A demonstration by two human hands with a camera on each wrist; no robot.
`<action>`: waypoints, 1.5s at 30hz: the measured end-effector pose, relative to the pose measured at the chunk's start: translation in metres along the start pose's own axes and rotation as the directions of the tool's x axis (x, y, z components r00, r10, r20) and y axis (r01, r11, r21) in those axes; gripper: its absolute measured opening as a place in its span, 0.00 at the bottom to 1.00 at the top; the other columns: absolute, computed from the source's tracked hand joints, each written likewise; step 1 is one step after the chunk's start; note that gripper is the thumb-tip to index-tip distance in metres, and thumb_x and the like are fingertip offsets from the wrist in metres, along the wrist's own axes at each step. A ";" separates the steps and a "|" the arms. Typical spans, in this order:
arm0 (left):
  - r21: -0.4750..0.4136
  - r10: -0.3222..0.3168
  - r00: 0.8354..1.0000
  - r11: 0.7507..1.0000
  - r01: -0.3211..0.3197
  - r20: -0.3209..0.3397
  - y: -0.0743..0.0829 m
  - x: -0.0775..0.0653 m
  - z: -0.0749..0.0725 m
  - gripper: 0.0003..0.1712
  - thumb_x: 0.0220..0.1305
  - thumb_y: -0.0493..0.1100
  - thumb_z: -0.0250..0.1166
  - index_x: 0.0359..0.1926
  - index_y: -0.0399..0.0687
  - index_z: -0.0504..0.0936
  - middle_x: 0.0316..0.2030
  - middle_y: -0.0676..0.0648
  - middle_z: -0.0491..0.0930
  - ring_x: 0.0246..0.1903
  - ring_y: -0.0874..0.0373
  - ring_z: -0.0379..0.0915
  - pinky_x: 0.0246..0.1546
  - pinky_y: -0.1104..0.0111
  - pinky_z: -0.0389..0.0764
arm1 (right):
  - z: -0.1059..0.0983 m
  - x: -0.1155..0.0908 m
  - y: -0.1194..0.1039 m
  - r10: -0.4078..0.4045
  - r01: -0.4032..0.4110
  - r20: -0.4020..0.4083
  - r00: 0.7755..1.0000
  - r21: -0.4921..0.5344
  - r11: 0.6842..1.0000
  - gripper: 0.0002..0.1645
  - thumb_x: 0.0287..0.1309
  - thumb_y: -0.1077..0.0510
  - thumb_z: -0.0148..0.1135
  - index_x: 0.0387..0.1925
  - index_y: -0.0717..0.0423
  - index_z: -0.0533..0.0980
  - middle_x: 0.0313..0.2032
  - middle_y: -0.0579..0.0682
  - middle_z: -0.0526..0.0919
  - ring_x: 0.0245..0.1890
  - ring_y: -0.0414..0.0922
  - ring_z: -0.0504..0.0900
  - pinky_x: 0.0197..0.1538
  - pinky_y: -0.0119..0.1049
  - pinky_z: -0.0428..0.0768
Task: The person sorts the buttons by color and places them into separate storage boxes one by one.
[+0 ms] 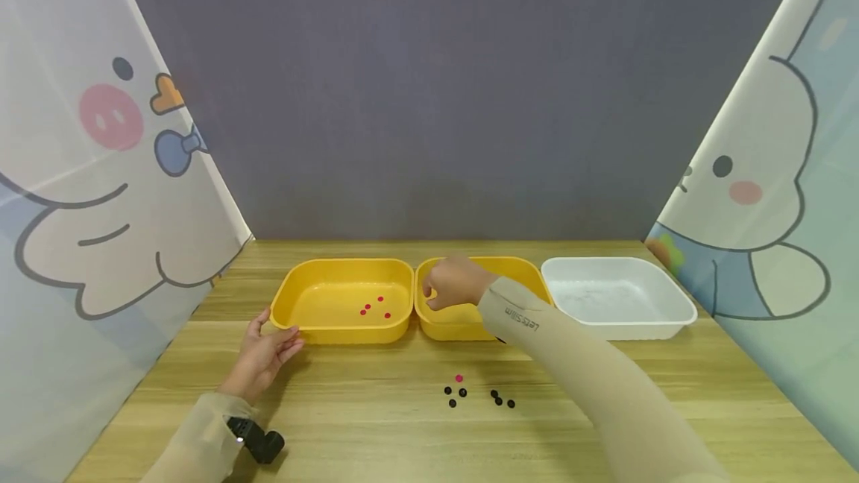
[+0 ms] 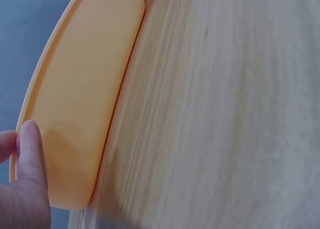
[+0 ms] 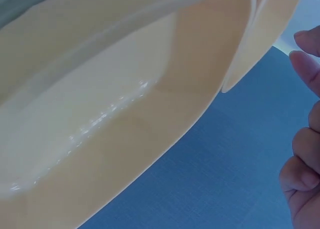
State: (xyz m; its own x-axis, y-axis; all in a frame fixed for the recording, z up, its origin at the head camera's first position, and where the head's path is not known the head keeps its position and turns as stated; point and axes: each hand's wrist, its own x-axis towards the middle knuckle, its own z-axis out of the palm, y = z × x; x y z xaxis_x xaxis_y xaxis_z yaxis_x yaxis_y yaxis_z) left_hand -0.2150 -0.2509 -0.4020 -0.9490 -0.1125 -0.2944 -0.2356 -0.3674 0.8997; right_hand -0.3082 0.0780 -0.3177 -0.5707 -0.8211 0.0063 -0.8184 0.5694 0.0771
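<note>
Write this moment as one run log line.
left hand: grips left tray; right hand: over middle tray; red pieces: left tray, table; black pieces: table

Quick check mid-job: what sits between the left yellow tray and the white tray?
The middle yellow tray sits between the left yellow tray and the white tray; the head view shows all three.

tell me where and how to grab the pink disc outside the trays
Pinch the pink disc by opposite edges, probably from above and the far side: it looks small and flat on the table, with black discs close by on its near side.
</note>
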 end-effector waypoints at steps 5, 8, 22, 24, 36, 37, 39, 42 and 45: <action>-0.008 -0.006 1.000 1.000 0.006 0.002 -0.001 0.001 -0.001 0.48 0.70 0.26 0.48 0.73 0.55 0.25 0.23 0.52 0.78 0.24 0.63 0.80 0.34 0.73 0.84 | 0.002 -0.012 -0.001 -0.011 0.011 0.013 1.000 0.015 1.000 0.04 0.54 0.55 0.67 0.30 0.49 0.84 0.28 0.43 0.84 0.19 0.36 0.72 0.25 0.29 0.76; -0.010 -0.009 1.000 1.000 0.009 0.001 -0.002 0.002 -0.001 0.48 0.70 0.26 0.48 0.73 0.55 0.25 0.23 0.52 0.79 0.23 0.63 0.80 0.34 0.73 0.84 | 0.006 -0.019 -0.001 -0.014 0.014 0.018 1.000 0.003 1.000 0.04 0.54 0.54 0.67 0.30 0.48 0.84 0.26 0.42 0.84 0.18 0.35 0.71 0.25 0.28 0.76; 0.005 -0.006 1.000 1.000 0.006 0.016 -0.002 0.005 -0.001 0.49 0.70 0.27 0.49 0.73 0.55 0.23 0.24 0.52 0.78 0.25 0.63 0.80 0.35 0.74 0.84 | 0.026 -0.056 -0.003 -0.035 0.036 0.056 0.998 -0.017 0.999 0.06 0.52 0.52 0.68 0.31 0.47 0.86 0.28 0.40 0.85 0.21 0.33 0.76 0.29 0.28 0.79; 0.011 -0.006 1.000 1.000 0.006 0.015 -0.002 0.005 -0.001 0.49 0.70 0.27 0.48 0.73 0.55 0.23 0.24 0.52 0.78 0.25 0.63 0.79 0.35 0.74 0.84 | 0.028 -0.060 -0.004 -0.043 0.043 0.046 0.998 0.000 0.999 0.06 0.51 0.53 0.68 0.31 0.48 0.86 0.28 0.40 0.86 0.22 0.33 0.77 0.31 0.28 0.80; -0.015 -0.028 1.000 1.000 0.028 -0.005 0.000 0.002 -0.004 0.49 0.69 0.27 0.47 0.73 0.57 0.24 0.23 0.52 0.78 0.25 0.62 0.80 0.36 0.73 0.84 | 0.041 -0.075 -0.015 -0.131 0.130 0.023 0.991 0.005 0.991 0.06 0.49 0.52 0.69 0.30 0.46 0.85 0.28 0.38 0.85 0.22 0.31 0.76 0.30 0.24 0.78; -0.017 -0.031 1.000 0.999 0.031 -0.005 0.000 0.002 -0.003 0.49 0.69 0.27 0.48 0.73 0.58 0.24 0.23 0.52 0.78 0.25 0.62 0.80 0.35 0.73 0.84 | 0.042 -0.076 -0.016 -0.135 0.135 0.029 0.990 0.004 0.991 0.06 0.49 0.52 0.69 0.30 0.46 0.85 0.28 0.37 0.85 0.22 0.31 0.76 0.30 0.24 0.78; -0.018 -0.030 1.000 0.999 0.030 -0.001 0.000 0.002 -0.003 0.50 0.70 0.27 0.48 0.73 0.58 0.24 0.23 0.52 0.78 0.25 0.62 0.80 0.35 0.73 0.84 | 0.044 -0.077 -0.018 -0.141 0.141 0.038 0.989 0.010 0.990 0.06 0.49 0.52 0.69 0.30 0.46 0.85 0.28 0.37 0.85 0.22 0.30 0.76 0.31 0.23 0.77; -0.016 -0.025 1.000 1.000 0.025 0.003 0.000 0.003 -0.002 0.50 0.69 0.27 0.48 0.73 0.57 0.23 0.23 0.51 0.77 0.24 0.63 0.79 0.35 0.73 0.84 | 0.050 -0.078 -0.020 -0.140 0.138 0.042 0.989 0.033 0.990 0.06 0.49 0.52 0.69 0.30 0.46 0.85 0.29 0.37 0.85 0.22 0.30 0.74 0.31 0.23 0.77; -0.006 -0.021 1.000 1.000 0.021 0.000 0.000 0.002 -0.002 0.50 0.69 0.27 0.49 0.73 0.56 0.23 0.23 0.51 0.77 0.24 0.63 0.79 0.34 0.73 0.84 | 0.059 -0.078 -0.022 -0.150 0.149 0.032 0.988 0.035 0.988 0.05 0.50 0.52 0.68 0.30 0.45 0.85 0.28 0.36 0.85 0.20 0.28 0.71 0.28 0.20 0.74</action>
State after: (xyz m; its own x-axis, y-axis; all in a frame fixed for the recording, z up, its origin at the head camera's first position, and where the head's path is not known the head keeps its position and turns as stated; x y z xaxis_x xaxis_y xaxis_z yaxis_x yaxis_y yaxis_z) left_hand -0.2167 -0.2533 -0.4036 -0.9438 -0.1048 -0.3133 -0.2542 -0.3755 0.8913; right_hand -0.2494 0.1318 -0.3789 -0.4435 -0.8955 -0.0371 -0.8960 0.4420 0.0427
